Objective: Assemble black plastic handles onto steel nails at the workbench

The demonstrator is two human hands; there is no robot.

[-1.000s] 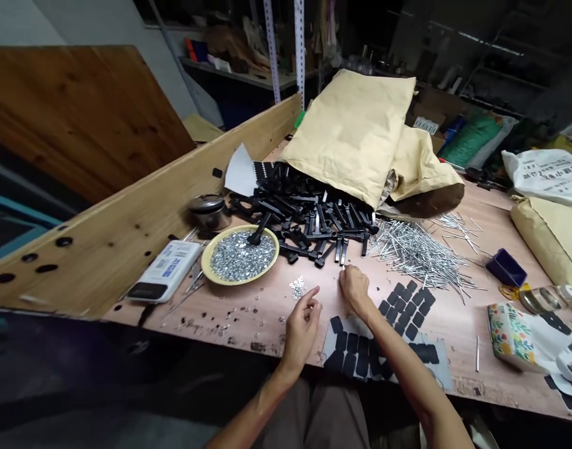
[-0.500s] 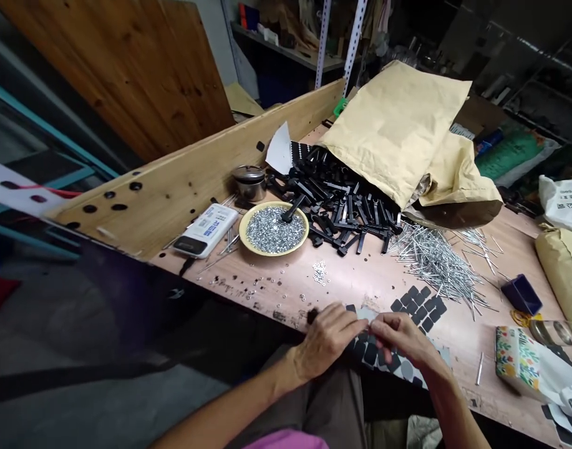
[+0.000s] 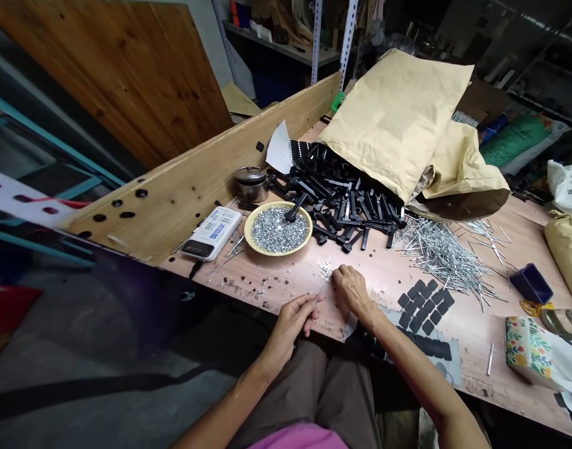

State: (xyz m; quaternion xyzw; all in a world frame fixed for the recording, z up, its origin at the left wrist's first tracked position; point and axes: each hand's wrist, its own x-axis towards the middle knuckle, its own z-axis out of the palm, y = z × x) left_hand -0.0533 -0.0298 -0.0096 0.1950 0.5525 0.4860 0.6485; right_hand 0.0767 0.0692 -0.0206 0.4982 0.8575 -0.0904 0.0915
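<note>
My left hand [image 3: 292,318] pinches a thin metal pin [image 3: 321,289] near the table's front edge, its tip pointing up and right. My right hand [image 3: 352,289] rests with curled fingers on the table beside a small heap of silver washers [image 3: 324,268]; whether it holds one I cannot make out. A yellow dish [image 3: 279,228] full of small silver parts sits just beyond. A sheet with black oval pads [image 3: 425,305] lies to the right of my right wrist.
A pile of black plastic pieces [image 3: 342,202] spills from a tan paper sack [image 3: 398,118]. A heap of long metal pins [image 3: 445,252] lies to the right. A white device [image 3: 213,232], a small metal pot [image 3: 251,182], a blue tray [image 3: 531,284] and a wooden side board [image 3: 196,181] also stand here.
Both hands were together over the pad sheet half a second ago. Now the right hand has reached forward to the washers and the left holds a pin apart from it.
</note>
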